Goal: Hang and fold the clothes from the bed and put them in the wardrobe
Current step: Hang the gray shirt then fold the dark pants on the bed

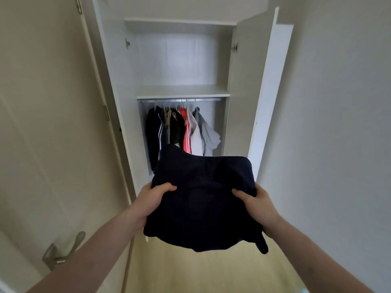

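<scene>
Two bare forearms extend forward from the lower corners of the view. The left hand (152,198) grips the left edge of one folded dark navy garment (202,199), thumb on top, remaining fingers hidden underneath. The right hand (255,203) grips the right edge in the same manner, thumb pressed into the upper face. Both hands are closed firmly on the cloth. The garment is held flat and roughly level in the air, in front of the open wardrobe (243,81) and below its rail. One loose flap hangs from the garment's lower right corner.

Below the garment lies a light wood floor (190,271). At lower left, one metal door handle (63,250) sits on a cream room door (42,123).

Beyond, the wardrobe has two doors, both swung open. One hanging rail (182,100) runs beneath one shelf (182,90), which carries nothing visible. About six garments hang on the rail; the exact count is unclear because they overlap: dark with white stripes, olive, black, red with white stripes (186,132), white, grey. A second shelf board (179,21) sits above.
</scene>
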Available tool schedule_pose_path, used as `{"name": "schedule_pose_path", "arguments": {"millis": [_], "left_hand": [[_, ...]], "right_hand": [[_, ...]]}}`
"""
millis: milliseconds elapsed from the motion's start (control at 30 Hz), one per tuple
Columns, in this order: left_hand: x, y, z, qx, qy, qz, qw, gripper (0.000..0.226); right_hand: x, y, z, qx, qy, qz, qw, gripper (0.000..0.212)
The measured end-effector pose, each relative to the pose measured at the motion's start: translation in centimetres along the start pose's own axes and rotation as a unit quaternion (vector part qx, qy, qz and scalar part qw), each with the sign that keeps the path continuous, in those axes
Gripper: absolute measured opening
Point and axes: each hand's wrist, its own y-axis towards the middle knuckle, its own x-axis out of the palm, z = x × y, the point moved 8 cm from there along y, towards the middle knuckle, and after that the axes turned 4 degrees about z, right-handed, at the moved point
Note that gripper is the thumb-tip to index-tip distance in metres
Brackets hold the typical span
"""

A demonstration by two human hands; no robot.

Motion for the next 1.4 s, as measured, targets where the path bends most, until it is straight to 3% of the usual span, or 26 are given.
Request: {"name": "schedule_pose_path", "arguments": {"millis": [167,567,900,1133,1300,1400], "left_hand": [[-1.2,7.2,4.9,0.017,-0.011,0.03,0.999,0.058],[-3.3,30.1,15.8,0.048,-0.03,0.012,0.998,0.049],[-1.5,46.8,23.6,0.076,-0.036,-0.023,0.996,0.046],[-0.5,58.0,28.3,0.098,-0.043,0.001,0.994,0.045],[-0.4,66.1,32.0,0.097,-0.048,0.046,0.993,0.057],[-0.7,70.4,34.3,0.098,-0.043,0.068,0.992,0.049]], "right_hand": [[3.4,8.5,-3.5,-0.02,0.003,-0.021,1.0,0.029],[12.3,30.4,-10.1,-0.04,-0.004,0.008,0.999,0.036],[15.1,46.2,-14.5,-0.057,0.003,0.052,0.997,0.029],[17.5,59.7,-16.6,-0.074,0.001,0.029,0.997,0.028],[19.9,70.0,-18.5,-0.082,0.002,-0.008,0.997,0.027],[21.6,76.1,-19.8,-0.084,0.002,-0.037,0.996,0.026]]}}
